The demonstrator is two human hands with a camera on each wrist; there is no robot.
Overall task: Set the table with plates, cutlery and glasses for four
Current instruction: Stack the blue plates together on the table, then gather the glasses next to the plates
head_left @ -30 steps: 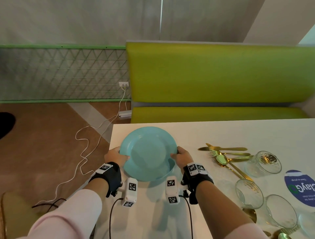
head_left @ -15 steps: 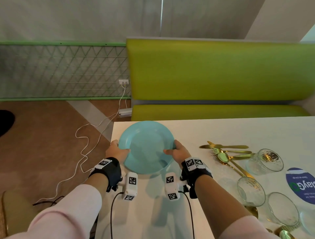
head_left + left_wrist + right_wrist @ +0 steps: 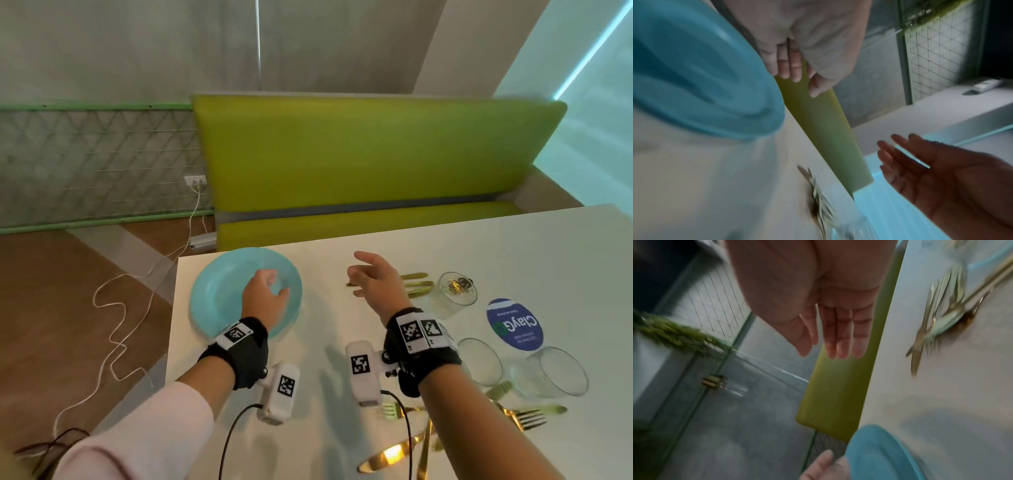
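Observation:
A light blue plate [image 3: 219, 294] [image 3: 705, 81] [image 3: 879, 454] lies flat on the white table [image 3: 445, 246] at its far left corner. My left hand [image 3: 270, 291] [image 3: 795, 76] hovers over the plate's right half with fingers loosely curled, holding nothing. To the right of the plate, my right hand [image 3: 366, 274] [image 3: 834, 344] is above the table, fingers straight and spread, empty. Just beyond it lies a bunch of gold cutlery [image 3: 416, 284] [image 3: 937, 321], partly hidden by the hand.
Three clear glasses [image 3: 454, 293] [image 3: 479, 359] [image 3: 548, 370] stand on the right around a blue round sticker [image 3: 513, 323]. More gold forks [image 3: 531, 416] and a knife [image 3: 387, 457] lie near the front. A green bench [image 3: 359, 154] runs behind the table. A white cable [image 3: 113, 325] trails across the floor on the left.
Both hands held the plate by its rim above the table. Now the plate rests at the far left corner, both hands have let go, and the right hand has moved right towards the cutlery.

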